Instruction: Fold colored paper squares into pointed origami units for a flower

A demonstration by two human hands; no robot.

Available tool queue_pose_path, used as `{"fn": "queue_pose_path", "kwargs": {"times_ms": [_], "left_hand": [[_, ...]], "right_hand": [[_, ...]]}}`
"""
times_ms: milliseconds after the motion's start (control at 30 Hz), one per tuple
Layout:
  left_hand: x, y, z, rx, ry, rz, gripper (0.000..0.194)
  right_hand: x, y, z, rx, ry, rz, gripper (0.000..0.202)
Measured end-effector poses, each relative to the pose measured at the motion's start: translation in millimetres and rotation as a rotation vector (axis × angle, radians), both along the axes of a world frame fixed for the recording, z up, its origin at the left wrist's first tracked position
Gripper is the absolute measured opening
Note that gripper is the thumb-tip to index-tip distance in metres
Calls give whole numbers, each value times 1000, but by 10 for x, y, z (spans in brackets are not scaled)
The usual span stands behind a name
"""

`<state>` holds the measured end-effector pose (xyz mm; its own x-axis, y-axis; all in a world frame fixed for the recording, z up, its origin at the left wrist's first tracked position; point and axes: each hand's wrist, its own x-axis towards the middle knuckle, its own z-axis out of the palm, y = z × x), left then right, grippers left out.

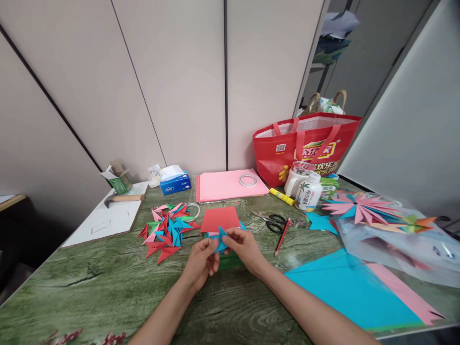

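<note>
Between my two hands is a small piece of folded blue paper (220, 239) with a point sticking up. My left hand (201, 262) pinches its left side, and my right hand (243, 247) pinches its right side with thumb and fingers. Just beyond the hands lies a stack of square red paper (220, 218), with other colours showing at its lower edge, partly hidden by the hands. To the left is a pile of folded paper pieces (168, 229) in red, blue, pink and green.
Scissors (271, 221) and a red pencil (282, 237) lie right of the stack. Farther back are pink sheets (223, 186), a blue tissue box (175, 183), a glue stick (282, 196), a white bottle (309, 192) and a red bag (268, 155). Blue paper (348, 290) covers the right front. A hammer (125, 198) rests on a white board (118, 218).
</note>
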<state>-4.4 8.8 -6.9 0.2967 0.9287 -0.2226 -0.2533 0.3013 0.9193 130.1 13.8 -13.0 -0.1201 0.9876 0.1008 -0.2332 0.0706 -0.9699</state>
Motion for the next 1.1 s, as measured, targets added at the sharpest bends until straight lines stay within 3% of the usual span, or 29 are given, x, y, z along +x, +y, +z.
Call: {"fn": "queue_pose_path", "kwargs": {"times_ms": [167, 300, 600, 800, 1000, 1100], "left_hand": [[15, -6, 5, 61, 67, 75, 34], [49, -35, 4, 165, 188, 141, 31], [62, -63, 60, 142, 103, -6, 24], [75, -59, 5, 159, 190, 10, 26], [63, -40, 42, 186, 182, 47, 23], [17, -3, 73, 182, 144, 88, 22]], "right_hand": [[-5, -11, -6, 74, -7, 50, 25], [-27, -11, -42, 87, -85, -21, 22], [-19, 32, -60, 36, -162, -182, 24], [20, 46, -62, 31, -131, -149, 27], [21, 34, -54, -10, -15, -54, 25], [2, 24, -39, -14, 59, 0, 34]]}}
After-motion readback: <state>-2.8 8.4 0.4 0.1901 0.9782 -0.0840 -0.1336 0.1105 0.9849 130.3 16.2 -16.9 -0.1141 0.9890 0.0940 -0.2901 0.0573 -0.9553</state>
